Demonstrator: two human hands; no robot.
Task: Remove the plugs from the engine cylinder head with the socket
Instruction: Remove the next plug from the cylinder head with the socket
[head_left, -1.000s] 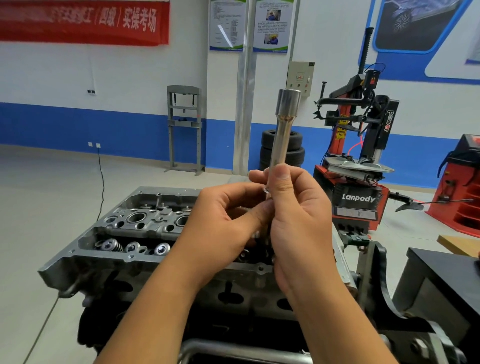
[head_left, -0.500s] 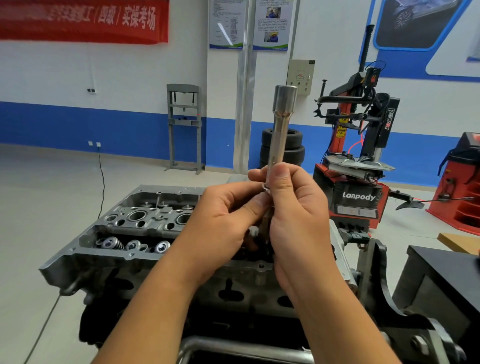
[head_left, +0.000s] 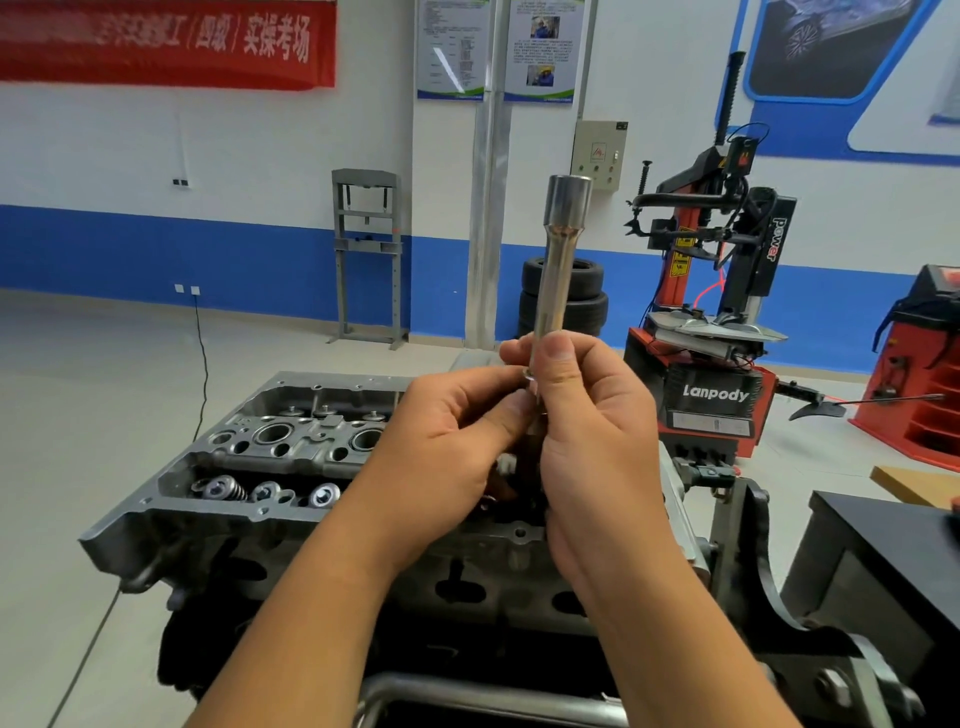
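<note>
I hold a long shiny steel socket (head_left: 562, 249) upright in front of me, its wide end at the top. My right hand (head_left: 592, 447) wraps its lower shaft, thumb pressed near a small ring on it. My left hand (head_left: 452, 441) pinches the same lower part from the left, where a plug seems to sit, mostly hidden by my fingers. Below and behind my hands lies the grey engine cylinder head (head_left: 270, 467) on its stand, with round plug wells and valve springs showing on its left half. My hands hide its right half.
A red and black tyre changer (head_left: 711, 332) stands behind on the right, with stacked tyres (head_left: 587, 301) beside a wall column. A black bench (head_left: 883, 551) sits at the right. The engine stand's bracket (head_left: 753, 545) and a steel bar (head_left: 467, 696) lie close below.
The socket and both hands have stayed nearly in place, drifting slightly left; my fingers have shifted a little on the lower shaft.
</note>
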